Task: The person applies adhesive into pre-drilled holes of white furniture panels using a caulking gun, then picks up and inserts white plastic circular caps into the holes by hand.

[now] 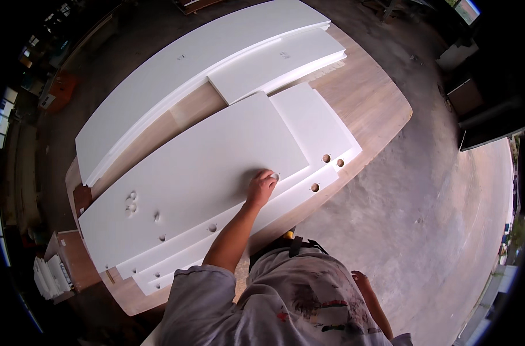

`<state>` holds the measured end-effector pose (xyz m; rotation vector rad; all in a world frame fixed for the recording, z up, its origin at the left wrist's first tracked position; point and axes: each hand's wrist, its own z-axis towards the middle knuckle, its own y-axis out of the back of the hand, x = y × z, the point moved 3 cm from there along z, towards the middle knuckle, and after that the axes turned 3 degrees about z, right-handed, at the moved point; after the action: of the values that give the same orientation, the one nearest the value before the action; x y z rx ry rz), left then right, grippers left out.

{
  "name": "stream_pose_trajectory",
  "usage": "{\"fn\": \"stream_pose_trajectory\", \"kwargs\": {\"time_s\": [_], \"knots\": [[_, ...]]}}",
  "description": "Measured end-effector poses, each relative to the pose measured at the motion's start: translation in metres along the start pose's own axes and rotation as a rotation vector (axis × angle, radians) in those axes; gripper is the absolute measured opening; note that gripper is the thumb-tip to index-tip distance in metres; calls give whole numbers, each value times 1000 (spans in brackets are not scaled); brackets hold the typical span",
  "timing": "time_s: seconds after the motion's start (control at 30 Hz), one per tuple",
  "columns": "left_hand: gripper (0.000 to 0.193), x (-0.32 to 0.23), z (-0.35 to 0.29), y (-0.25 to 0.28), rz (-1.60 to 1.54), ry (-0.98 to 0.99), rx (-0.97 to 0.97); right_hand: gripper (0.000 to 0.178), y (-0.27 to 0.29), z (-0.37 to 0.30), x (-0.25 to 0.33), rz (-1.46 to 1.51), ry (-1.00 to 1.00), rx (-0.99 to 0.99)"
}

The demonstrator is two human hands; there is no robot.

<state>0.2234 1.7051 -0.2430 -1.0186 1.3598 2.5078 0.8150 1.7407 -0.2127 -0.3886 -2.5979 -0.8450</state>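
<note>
My left hand reaches onto the top white panel, close to its near edge at the right end. Its fingers are pinched together on a small pale round piece, which they partly cover. Whether that piece sits in a hole of the panel cannot be seen. My right hand hangs low beside my body, away from the panels, its fingers mostly hidden. Several small white round pieces lie loose on the panel's left part, with another small piece nearby.
Under the top panel lie more staggered white panels with round holes such as this hole. A long stack of white panels and a shorter panel lie behind. All rest on a wooden board above a concrete floor.
</note>
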Motion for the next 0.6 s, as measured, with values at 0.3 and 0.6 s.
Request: {"fn": "stream_pose_trajectory", "kwargs": {"time_s": [0.3,0.6], "knots": [[6,-9,-5,0,55,96,-64,41,-62,-20,-97,28,-70,28],[55,14,-8,37,130,97,64,40,-52,3,-7,-20,17,69]]}}
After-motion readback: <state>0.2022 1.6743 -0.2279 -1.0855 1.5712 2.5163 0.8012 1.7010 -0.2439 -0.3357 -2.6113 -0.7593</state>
